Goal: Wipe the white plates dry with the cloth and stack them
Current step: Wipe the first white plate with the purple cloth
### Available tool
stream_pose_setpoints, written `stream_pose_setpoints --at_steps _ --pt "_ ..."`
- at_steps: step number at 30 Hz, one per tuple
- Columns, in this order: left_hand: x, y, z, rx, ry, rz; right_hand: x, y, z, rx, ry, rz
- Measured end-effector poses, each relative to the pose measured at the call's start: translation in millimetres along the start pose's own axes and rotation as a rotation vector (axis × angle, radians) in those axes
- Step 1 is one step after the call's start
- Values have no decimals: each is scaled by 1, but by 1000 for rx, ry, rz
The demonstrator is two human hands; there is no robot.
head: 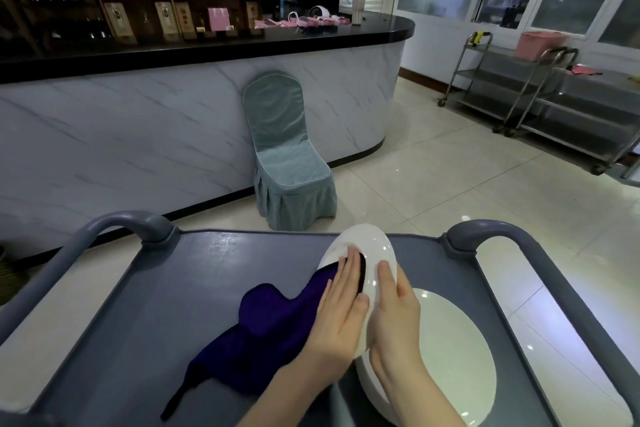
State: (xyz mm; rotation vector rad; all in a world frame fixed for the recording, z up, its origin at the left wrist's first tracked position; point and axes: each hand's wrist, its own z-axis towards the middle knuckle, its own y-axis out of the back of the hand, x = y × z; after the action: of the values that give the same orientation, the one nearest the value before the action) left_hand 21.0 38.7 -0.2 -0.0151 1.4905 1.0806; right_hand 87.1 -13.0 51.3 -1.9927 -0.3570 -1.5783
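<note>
Right now the left hand [341,302] lies flat, fingers straight and together, pressing a dark purple cloth [270,322] against the face of a white round ceramic plate [367,246]. That plate stands tilted on edge above the right half of the grey plastic cart tray [173,288]. The right hand [394,315] grips it at its near rim, thumb on the front face and the other fingers curled round behind.

From under the left palm the cloth runs leftward and toward the cart's near edge. It lies crumpled on the middle of the tray, with a thin dark strap end pointing at the near-left corner.

A second white round plate [457,357] lies flat on the cart's near-right part, beneath the right wrist and just under the tilted plate's lower rim. Whether the two plates touch cannot be told.

Rounded grey handles [138,222] rise at the cart's far-left and far-right corners. Beyond the cart's far edge stands a chair [291,156] in a pale blue-grey fabric cover, backed against a curved white marble-patterned counter [138,135] with a black top. Well off to the cart's far right stand steel shelf trolleys [554,90].
</note>
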Motion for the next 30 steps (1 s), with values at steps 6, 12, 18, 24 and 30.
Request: stream_pose_setpoints --at_steps 6,12,18,24,30 --pt "29 10 14 -24 198 -258 -3 9 -4 92 18 -33" --pt "55 39 1 -92 520 -397 2 9 -4 261 146 -258" --pt "41 106 -9 -474 607 -701 -7 -16 -8 575 414 -490" --pt "54 163 -35 -604 691 -774 -44 -64 -15 839 814 -943" --pt "111 197 -64 -673 778 -818 -82 -120 -15 1006 834 -1080"
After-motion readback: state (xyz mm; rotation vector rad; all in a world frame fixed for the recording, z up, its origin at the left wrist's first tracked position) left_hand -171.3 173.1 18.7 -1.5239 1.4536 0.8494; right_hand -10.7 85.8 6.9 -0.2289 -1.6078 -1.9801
